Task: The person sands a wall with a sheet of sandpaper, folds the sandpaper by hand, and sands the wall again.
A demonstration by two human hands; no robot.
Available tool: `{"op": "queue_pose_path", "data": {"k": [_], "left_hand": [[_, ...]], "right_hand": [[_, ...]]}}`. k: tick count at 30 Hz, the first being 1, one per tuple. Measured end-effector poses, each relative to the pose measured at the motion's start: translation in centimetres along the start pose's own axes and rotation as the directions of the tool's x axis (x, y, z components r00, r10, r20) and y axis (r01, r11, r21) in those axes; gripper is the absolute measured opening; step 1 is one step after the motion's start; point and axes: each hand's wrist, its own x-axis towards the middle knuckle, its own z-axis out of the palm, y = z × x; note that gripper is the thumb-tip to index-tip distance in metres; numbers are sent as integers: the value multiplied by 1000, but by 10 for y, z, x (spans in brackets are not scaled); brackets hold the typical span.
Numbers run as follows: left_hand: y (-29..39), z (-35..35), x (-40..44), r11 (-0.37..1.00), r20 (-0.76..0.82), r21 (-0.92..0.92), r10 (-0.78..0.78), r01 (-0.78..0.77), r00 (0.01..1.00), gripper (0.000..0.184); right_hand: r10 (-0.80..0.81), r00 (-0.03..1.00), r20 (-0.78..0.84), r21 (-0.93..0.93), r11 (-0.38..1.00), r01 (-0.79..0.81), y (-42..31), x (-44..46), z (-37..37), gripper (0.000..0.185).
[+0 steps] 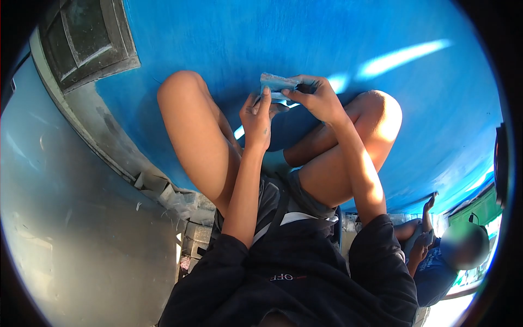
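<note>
A small flat piece (278, 83), grey-blue with pale worn edges, is held up between my hands above my lap. It looks like a folded sheet stained with blue, but I cannot tell its exact kind. My left hand (257, 117) grips its lower left side, with the thumb pointing up against its face. From the right, my right hand (320, 99) pinches its right end between thumb and fingers. Blue smudges mark my left hand and wrist, and the fingertips look dark. Behind the piece stands a blue-painted surface (234, 38), not visibly touched by either hand.
My bent knees (182, 90) frame both hands. A dark framed panel (87, 41) is at upper left, above a large grey smooth surface (81, 229). Rubble (163, 191) lies along the base. A co-worker (436, 272) sits at right, one hand at the blue surface.
</note>
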Motion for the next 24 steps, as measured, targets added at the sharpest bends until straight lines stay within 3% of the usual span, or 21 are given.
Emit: {"op": "queue_pose_path", "data": {"k": [7, 14, 22, 24], "left_hand": [[1, 1, -4, 1000, 70, -3, 30, -30, 997, 30], [-3, 0, -3, 998, 82, -4, 57, -57, 995, 31], [-10, -2, -4, 992, 127, -34, 121, -118, 984, 27], [-16, -9, -3, 991, 147, -30, 132, -129, 980, 25]], "right_hand": [[131, 991, -19, 187, 974, -125, -6, -2, -5, 13], [114, 993, -39, 139, 984, -107, -13, -3, -3, 13], [244, 962, 121, 258, 928, -268, -26, -8, -9, 29], [222, 969, 112, 243, 939, -243, -7, -3, -15, 36]]}}
